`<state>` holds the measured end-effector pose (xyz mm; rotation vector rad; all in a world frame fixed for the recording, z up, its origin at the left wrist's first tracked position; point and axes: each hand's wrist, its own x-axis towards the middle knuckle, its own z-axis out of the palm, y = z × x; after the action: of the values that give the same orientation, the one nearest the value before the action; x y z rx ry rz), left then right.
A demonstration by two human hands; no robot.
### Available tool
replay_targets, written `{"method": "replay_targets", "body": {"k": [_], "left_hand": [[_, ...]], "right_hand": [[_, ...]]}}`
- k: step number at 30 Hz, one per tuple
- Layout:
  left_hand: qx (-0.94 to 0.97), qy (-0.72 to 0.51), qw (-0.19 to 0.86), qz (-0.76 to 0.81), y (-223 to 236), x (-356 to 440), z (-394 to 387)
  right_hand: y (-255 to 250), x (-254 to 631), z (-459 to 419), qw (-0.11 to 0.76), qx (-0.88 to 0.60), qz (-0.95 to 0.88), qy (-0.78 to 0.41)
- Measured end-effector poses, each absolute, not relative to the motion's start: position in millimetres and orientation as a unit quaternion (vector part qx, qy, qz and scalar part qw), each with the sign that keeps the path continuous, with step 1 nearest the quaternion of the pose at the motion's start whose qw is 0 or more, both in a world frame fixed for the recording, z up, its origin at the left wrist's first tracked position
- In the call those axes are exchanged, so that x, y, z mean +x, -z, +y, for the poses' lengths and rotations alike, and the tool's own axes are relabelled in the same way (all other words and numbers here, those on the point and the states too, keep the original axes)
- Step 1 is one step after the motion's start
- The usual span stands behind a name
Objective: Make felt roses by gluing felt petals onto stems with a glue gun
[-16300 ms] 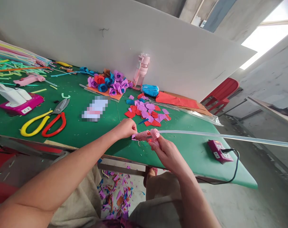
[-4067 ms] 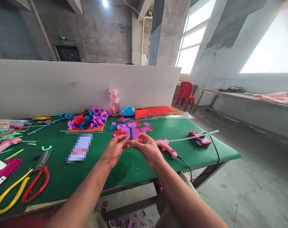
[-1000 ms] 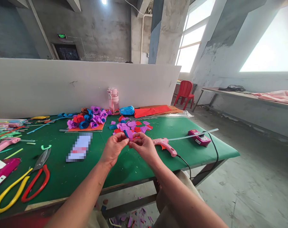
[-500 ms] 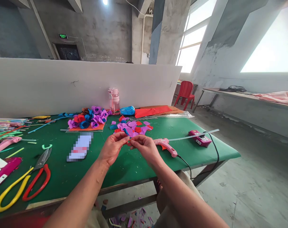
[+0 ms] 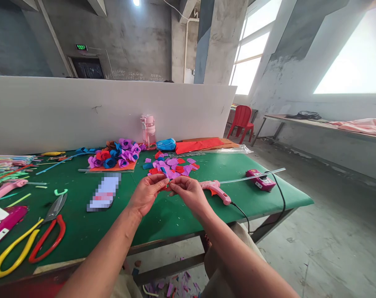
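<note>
My left hand (image 5: 148, 191) and my right hand (image 5: 188, 191) meet fingertip to fingertip over the green table (image 5: 163, 215), both pinched on a small purple foam petal piece (image 5: 168, 176) with a blue bit in it. Right behind my fingers lies a loose pile of purple and red cut petals (image 5: 175, 164). A pink glue gun (image 5: 215, 191) lies just right of my right hand, with a long clear glue stick (image 5: 253, 175) sticking out of its back.
Finished foam roses (image 5: 116, 156) sit on an orange sheet at the back. Yellow and red scissors (image 5: 29, 244), another pink glue gun (image 5: 4, 189) and coloured strips lie at the left. A pink power strip (image 5: 259, 180) with a black cord is at the right. A white board backs the table.
My hands have stayed close together and sunk a little toward the table. The purple piece between my fingertips has turned and now shows less. Nothing else on the table has moved.
</note>
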<state>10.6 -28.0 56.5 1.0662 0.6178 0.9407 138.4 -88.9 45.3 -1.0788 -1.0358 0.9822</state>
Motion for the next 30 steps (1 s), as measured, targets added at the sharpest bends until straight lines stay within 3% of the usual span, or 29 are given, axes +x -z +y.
{"method": "replay_targets", "body": {"k": [30], "left_hand": [[0.507,-0.372,0.738,0.245,-54.8,8.3,-27.7]], "right_hand": [[-55.1,140.7,-96.9,0.605,-0.393,-0.403,-0.563]]}}
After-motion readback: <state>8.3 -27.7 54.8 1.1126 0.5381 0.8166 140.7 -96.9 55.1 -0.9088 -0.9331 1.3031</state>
